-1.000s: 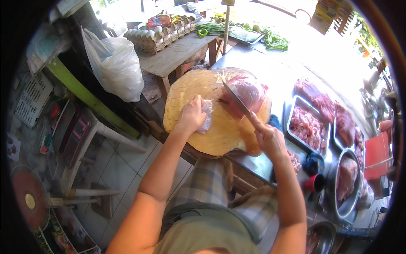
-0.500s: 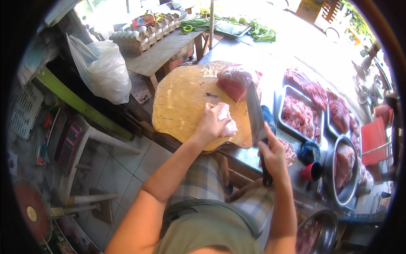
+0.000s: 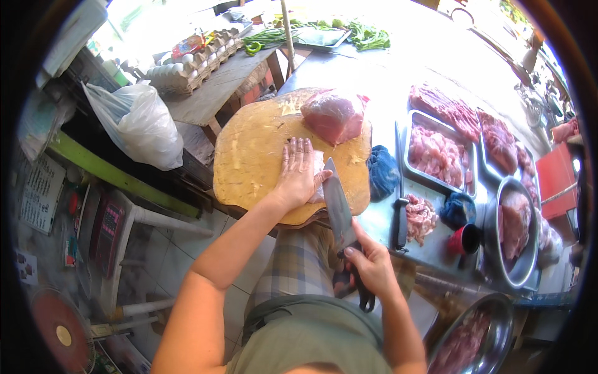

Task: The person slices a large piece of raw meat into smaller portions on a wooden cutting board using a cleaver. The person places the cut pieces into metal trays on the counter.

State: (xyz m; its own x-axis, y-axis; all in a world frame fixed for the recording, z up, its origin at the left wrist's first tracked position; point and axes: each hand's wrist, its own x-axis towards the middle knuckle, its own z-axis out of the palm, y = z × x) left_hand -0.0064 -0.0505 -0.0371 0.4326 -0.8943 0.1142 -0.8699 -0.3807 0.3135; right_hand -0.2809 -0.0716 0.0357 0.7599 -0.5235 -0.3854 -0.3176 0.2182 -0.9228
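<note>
My left hand (image 3: 294, 174) lies flat, fingers stretched, over a pale piece of meat (image 3: 316, 194) on the wooden board (image 3: 246, 156), partly hiding it. My right hand (image 3: 364, 258) grips a broad knife (image 3: 337, 202) by its dark handle, the blade pointing up beside my left thumb at the meat's right side. A large lump of red meat (image 3: 333, 117) rests at the board's back right. Right of the board are a blue cloth (image 3: 383, 173) and another long black-handled blade (image 3: 400, 218).
Trays of cut meat (image 3: 437, 159), a small meat pile (image 3: 420, 218), a red cup (image 3: 460, 245) and meat-filled bowls (image 3: 517, 224) crowd the right. Behind are greens (image 3: 367, 36) and egg cartons (image 3: 180, 68). At left hang a white bag (image 3: 140, 124) and stand a scale (image 3: 106, 234) and fan (image 3: 62, 330).
My left hand has changed from pinching the pale meat to lying flat on it. The knife has moved from the large lump down and left beside that hand. The view has shifted.
</note>
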